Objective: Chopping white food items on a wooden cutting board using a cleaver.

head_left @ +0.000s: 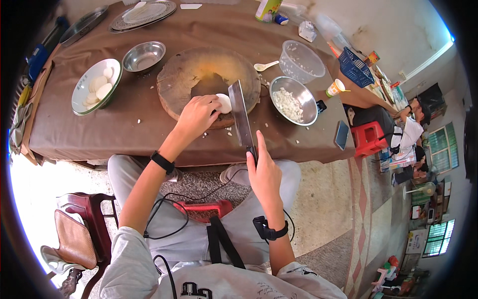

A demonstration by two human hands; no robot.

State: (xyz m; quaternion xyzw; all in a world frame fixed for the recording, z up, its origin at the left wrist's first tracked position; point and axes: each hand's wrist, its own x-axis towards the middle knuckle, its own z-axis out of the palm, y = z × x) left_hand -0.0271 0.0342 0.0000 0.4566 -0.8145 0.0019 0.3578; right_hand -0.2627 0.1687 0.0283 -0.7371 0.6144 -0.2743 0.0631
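Note:
On a round wooden chopping board (174,74), my left hand (198,115) is closed over a white round slice (224,103), its fingertips pressing the slice's left side. My right hand (264,172) grips the dark handle of a cleaver (240,114). The blade stands nearly on edge, just right of the slice, over the board's right part; I cannot tell whether it touches the slice. Right of the board, a steel bowl (312,99) holds white diced pieces (289,105). To the left, a white bowl with a green outside (79,89) holds several white slices (102,91).
Behind the board lie a small steel bowl (144,57), a clear plastic tub (302,62) and a white spoon (266,66). A phone (341,135) rests by the table's right edge, near a paper cup (335,88). Another person (411,132) sits at the far right.

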